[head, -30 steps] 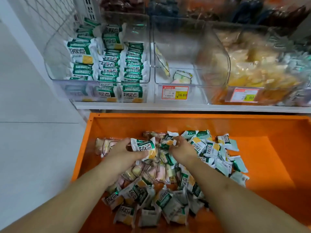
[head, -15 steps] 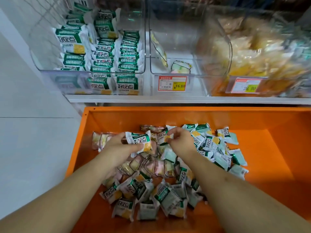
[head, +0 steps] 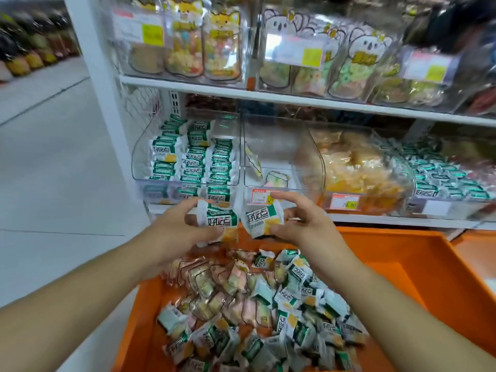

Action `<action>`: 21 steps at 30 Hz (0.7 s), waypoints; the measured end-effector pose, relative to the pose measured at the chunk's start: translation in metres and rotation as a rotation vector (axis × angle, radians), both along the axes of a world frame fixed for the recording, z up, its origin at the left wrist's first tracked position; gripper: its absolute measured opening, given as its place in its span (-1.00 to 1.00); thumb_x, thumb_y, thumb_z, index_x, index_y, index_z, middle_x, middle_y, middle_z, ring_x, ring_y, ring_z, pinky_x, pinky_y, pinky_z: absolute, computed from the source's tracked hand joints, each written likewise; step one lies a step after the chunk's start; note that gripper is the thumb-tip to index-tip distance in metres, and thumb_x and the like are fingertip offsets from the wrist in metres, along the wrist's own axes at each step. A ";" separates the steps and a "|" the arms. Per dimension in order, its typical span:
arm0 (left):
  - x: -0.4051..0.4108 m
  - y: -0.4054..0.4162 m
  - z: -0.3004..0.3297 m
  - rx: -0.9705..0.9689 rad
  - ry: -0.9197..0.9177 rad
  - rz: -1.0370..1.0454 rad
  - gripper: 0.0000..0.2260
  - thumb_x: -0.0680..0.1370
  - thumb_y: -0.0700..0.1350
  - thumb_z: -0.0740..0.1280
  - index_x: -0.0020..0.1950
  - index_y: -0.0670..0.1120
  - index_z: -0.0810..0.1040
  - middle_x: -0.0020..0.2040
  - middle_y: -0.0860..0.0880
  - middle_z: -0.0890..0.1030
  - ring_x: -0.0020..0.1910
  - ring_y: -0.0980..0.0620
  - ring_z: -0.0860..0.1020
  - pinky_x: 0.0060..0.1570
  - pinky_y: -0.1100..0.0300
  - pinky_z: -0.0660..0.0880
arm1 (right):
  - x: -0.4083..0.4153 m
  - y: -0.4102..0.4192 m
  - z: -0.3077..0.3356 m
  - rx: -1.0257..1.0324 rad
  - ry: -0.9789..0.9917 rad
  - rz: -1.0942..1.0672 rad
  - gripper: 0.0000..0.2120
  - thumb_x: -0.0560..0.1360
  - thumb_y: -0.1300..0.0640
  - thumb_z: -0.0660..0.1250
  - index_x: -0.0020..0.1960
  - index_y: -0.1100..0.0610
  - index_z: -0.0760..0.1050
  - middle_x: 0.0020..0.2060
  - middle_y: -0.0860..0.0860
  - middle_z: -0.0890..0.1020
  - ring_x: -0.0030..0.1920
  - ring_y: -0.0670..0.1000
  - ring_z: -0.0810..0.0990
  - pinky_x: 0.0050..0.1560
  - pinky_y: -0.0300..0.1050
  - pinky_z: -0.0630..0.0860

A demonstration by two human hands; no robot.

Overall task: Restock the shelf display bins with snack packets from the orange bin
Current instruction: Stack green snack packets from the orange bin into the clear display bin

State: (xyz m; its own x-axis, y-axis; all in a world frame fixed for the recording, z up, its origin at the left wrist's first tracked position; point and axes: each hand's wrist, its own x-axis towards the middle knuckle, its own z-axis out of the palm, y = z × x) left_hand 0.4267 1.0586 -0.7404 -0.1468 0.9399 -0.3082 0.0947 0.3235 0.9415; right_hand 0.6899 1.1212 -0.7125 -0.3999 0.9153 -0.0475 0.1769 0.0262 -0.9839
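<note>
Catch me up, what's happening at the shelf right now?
A person is restocking. The left hand grips a green-and-white snack packet and the right hand pinches another packet, both lifted above the orange bin, which holds a heap of loose packets. Straight ahead, the left clear bin on the shelf holds rows of matching packets; the middle bin is nearly bare. Neither packet is in a shelf bin yet.

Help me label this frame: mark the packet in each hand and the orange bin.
Left hand's packet (head: 218,220), head view, green band.
Right hand's packet (head: 261,220), head view, printed front.
Orange bin (head: 429,267), head view, bare right wall.
</note>
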 end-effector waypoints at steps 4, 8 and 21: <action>-0.009 -0.015 0.021 0.038 -0.069 0.021 -0.54 0.34 0.05 0.71 0.16 0.28 0.65 -0.01 0.00 0.75 0.08 -0.16 0.73 0.30 -0.24 0.56 | 0.005 -0.017 0.017 -0.008 0.113 0.027 -0.51 0.52 0.35 0.49 0.27 -0.15 0.62 -0.02 0.28 0.54 -0.02 0.25 0.68 0.23 0.24 0.61; 0.002 -0.017 0.027 0.052 -0.170 -0.002 -0.50 0.36 0.03 0.68 0.26 0.11 0.65 0.07 -0.11 0.76 0.16 -0.19 0.70 0.23 -0.21 0.62 | -0.011 -0.028 0.014 0.013 0.063 0.069 -0.60 0.52 0.29 0.53 0.23 -0.12 0.61 -0.22 -0.04 0.55 -0.17 -0.03 0.60 -0.02 -0.16 0.58; 0.013 0.005 0.033 0.031 -0.159 -0.122 -0.27 0.40 -0.14 0.65 0.51 -0.11 0.44 0.14 -0.12 0.74 0.10 -0.14 0.73 0.21 -0.08 0.64 | -0.033 -0.008 0.002 0.171 -0.102 0.046 -0.62 0.47 0.18 0.59 0.19 -0.11 0.58 -0.18 0.00 0.56 -0.14 0.02 0.58 -0.17 -0.13 0.50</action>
